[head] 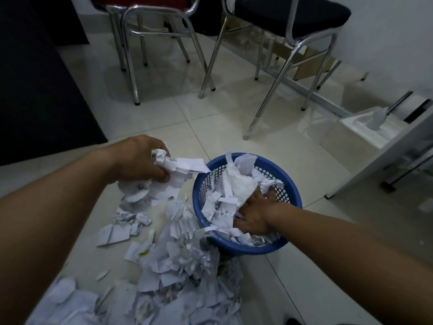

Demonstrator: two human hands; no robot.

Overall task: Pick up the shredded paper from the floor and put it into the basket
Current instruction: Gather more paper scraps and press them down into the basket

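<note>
Hands, two, bare, both forearms reaching in from the near edge. Left side: left hand (140, 160), held above the floor just left of the basket (294, 193), fingers and thumb curled tight round a crumpled handful (180, 166) of white scraps, loose ends hanging beneath the fist. Right side: right hand (254, 215), inside the basket, palm down, fingers spread and fairly straight, pressing on the paper there; fingertips partly buried, nothing gripped. Basket details: blue plastic, round, lattice wall, upright on pale floor tiles (168, 109), filled close to the rim with shredded paper (225, 202), a few strips sticking up past the far rim and draping over the near one. Remainder: floor pile (185, 266), a large heap of the same white scraps, touching the basket's near-left side and spreading toward the near-left corner; smaller torn sheets scattered beside it. Background: chrome-legged chair with red seat (145, 0), far left; chrome-legged chair with black seat (293, 15), far right; both well apart from the basket. Left edge: dark cabinet (35, 90). Right edge: white box (356, 127) on the floor, a white sheet poking from its top.
</note>
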